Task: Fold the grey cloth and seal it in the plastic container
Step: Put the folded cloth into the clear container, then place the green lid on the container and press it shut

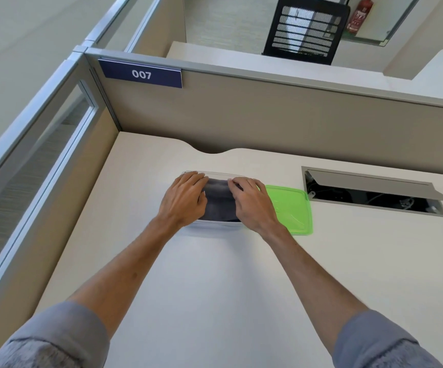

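Sleeves: grey cuffs (pixel 63 338) sit nearest the camera, forearms bare beyond.
Fingers: left fingers (pixel 196 179) and right fingers (pixel 237 183) lie flat and close together, pressing down on the grey cloth (pixel 219 203).
Hands: left hand (pixel 185 199) and right hand (pixel 253 205) cover the cloth's two ends.
Cloth: folded, inside the clear plastic container (pixel 215 225), long axis running left to right.
Lid: green lid (pixel 292 208) lies off, touching the container's right side.
Room: bare desk (pixel 215 288) nearer; partition (pixel 241 115) and cable hatch (pixel 374 192) bound the far side.
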The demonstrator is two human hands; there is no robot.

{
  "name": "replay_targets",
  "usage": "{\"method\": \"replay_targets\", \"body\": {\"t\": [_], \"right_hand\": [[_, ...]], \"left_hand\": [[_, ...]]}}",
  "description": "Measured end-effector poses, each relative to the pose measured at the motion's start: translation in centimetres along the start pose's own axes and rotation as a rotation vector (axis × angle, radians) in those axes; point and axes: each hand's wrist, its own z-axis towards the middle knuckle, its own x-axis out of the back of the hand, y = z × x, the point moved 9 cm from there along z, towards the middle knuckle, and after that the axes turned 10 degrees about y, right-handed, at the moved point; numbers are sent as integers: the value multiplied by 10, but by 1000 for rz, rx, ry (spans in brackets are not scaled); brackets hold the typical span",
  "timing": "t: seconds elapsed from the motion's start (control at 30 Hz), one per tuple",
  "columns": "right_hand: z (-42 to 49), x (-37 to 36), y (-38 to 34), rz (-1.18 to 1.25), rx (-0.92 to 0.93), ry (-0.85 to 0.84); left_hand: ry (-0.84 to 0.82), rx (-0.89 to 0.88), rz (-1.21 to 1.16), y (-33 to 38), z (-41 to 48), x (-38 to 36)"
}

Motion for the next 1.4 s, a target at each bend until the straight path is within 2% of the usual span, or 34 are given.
{"method": "replay_targets", "body": {"t": [0.13,0.23,0.33,0.43,0.67,0.8,0.9,1.07,1.17,1.27,1.4], "right_hand": [[-27,22,38,129,-242,184],[-68,18,68,121,-407,138],[-105,9,74,51,-374,19],[-129,3,74,2,-348,-42],[-140,2,75,-108,-325,-119],[-150,11,73,-93,-274,-107],[-160,27,72,-57,-265,-25],[-169,66,66,71,-260,167],[-165,93,62,136,-254,234],[-152,114,61,212,-270,269],[-131,136,65,308,-296,318]], "left_hand": [[67,16,-64,10,1,10],[131,14,-123,26,-4,14],[150,-3,-173,52,-16,9],[161,-123,-181,89,-38,-5],[0,-425,-73,160,-91,-56],[-34,-412,-60,167,-102,-66],[-27,-398,-92,168,-106,-65],[32,-265,-195,161,-102,-51],[74,-97,-322,158,-93,-37],[12,118,-483,144,-83,-33],[-121,352,-871,130,-74,-31]]}}
